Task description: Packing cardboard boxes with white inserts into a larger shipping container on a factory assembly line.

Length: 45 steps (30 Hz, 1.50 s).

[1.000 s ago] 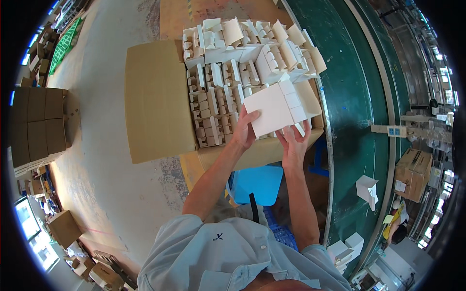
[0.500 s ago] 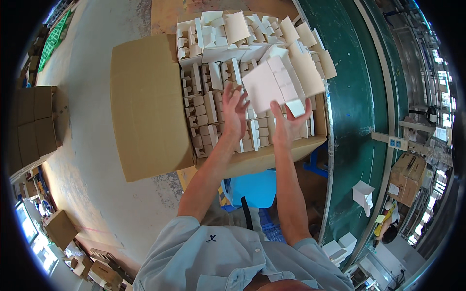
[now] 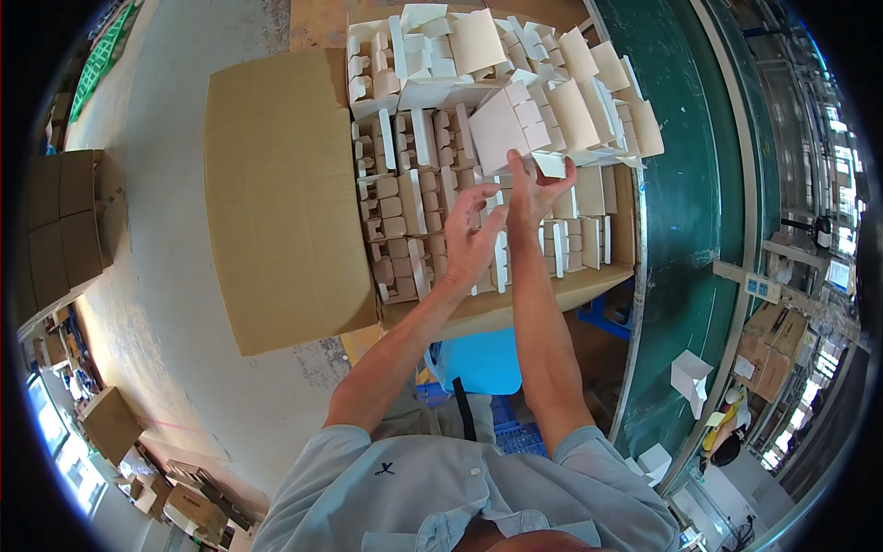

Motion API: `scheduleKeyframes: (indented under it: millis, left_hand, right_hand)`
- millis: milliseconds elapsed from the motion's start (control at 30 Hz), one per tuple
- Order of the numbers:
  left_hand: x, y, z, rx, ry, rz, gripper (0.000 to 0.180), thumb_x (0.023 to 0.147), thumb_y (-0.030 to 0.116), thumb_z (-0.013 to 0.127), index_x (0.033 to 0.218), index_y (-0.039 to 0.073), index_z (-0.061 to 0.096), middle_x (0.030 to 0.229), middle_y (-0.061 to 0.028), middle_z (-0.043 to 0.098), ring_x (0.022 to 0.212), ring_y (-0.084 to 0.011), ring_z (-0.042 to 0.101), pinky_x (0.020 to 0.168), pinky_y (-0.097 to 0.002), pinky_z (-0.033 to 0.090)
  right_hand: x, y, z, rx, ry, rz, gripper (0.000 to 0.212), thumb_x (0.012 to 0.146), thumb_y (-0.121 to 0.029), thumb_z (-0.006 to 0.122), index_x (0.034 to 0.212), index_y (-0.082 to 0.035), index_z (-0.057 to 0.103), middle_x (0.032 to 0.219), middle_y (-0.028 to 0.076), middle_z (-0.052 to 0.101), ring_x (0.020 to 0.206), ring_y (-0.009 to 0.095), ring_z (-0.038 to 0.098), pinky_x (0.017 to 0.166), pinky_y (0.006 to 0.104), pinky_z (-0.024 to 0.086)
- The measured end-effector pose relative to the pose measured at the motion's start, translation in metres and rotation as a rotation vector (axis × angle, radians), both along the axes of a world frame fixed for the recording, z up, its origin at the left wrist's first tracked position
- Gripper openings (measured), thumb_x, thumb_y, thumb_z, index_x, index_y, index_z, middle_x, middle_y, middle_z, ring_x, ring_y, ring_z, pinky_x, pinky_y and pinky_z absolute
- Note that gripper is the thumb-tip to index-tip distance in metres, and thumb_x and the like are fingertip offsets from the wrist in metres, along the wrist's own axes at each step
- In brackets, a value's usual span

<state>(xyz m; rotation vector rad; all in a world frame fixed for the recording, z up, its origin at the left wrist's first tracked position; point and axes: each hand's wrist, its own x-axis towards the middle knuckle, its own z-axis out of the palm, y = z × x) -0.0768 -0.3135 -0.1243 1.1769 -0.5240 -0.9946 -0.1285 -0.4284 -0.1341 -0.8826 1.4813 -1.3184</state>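
Note:
A white paperboard box (image 3: 501, 132) with open top flaps rests tilted over rows of similar boxes in a large carton. Its lower right corner is gripped by my right hand (image 3: 529, 195), with the thumb on its face and fingers at a small flap. My left hand (image 3: 470, 239) is just left of the right wrist, fingers loosely bent and apart, holding nothing. Below both hands, the brown carton (image 3: 515, 308) is filled with upright white boxes (image 3: 394, 204), their flaps raised. More open white boxes (image 3: 423, 90) stand higher along the carton's far side.
The carton's wide flap (image 3: 276, 202) spreads out to the left. A green worktable (image 3: 685, 239) runs along the right, with a loose white box (image 3: 690, 379) on it. A blue bin (image 3: 478, 361) sits below the carton's near edge. Brown cartons (image 3: 64, 216) stand far left.
The white box in my right hand has moved away from me and down onto the boxes at the far side. My left hand has shifted right and nearer the right wrist.

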Motion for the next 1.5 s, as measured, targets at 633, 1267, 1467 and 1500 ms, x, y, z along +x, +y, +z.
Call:
scheduleKeyframes:
  millis: [633, 1267, 1467, 1500]
  left_hand:
    - [0.015, -0.12, -0.05, 0.235, 0.065, -0.098, 0.097, 0.099, 0.046, 0.072, 0.167, -0.006, 0.025, 0.165, -0.029, 0.042, 0.152, -0.0325, 0.044, 0.124, -0.0421, 0.038]
    - [0.067, -0.199, -0.09, 0.606, -0.281, -0.254, 0.068, 0.097, 0.062, 0.069, 0.151, 0.025, 0.053, 0.138, -0.0095, 0.064, 0.118, -0.0341, 0.069, 0.082, -0.0564, 0.062]
    - [0.134, -0.181, -0.017, 0.522, -0.593, -0.167, 0.063, 0.104, 0.052, 0.068, 0.143, 0.003, 0.058, 0.136, -0.0145, 0.067, 0.12, -0.032, 0.067, 0.094, -0.0465, 0.058]
    - [0.102, -0.161, -0.027, 0.419, -0.782, -0.008, 0.061, 0.104, 0.049, 0.07, 0.14, 0.001, 0.061, 0.133, -0.0157, 0.069, 0.117, -0.0314, 0.068, 0.092, -0.0468, 0.058]
  right_hand:
    - [-0.026, 0.01, -0.032, -0.337, 0.401, 0.29, 0.118, 0.078, -0.02, 0.097, 0.164, 0.004, 0.019, 0.154, 0.028, 0.046, 0.141, 0.04, 0.053, 0.118, 0.0452, 0.046]
    - [-0.463, 0.377, 0.119, 0.186, 0.495, -0.343, 0.048, 0.085, -0.01, 0.084, 0.13, -0.003, 0.068, 0.13, 0.011, 0.065, 0.107, 0.021, 0.072, 0.089, 0.0363, 0.061]
    - [-0.707, 0.529, 0.146, 0.4, 1.161, -0.899, 0.064, 0.082, -0.03, 0.087, 0.134, 0.0, 0.066, 0.118, 0.017, 0.069, 0.105, 0.031, 0.068, 0.09, 0.0423, 0.057]
    - [-0.742, 0.547, 0.157, 0.448, 1.289, -0.905, 0.066, 0.082, -0.035, 0.087, 0.135, -0.001, 0.064, 0.12, 0.02, 0.068, 0.107, 0.037, 0.068, 0.097, 0.0476, 0.054]
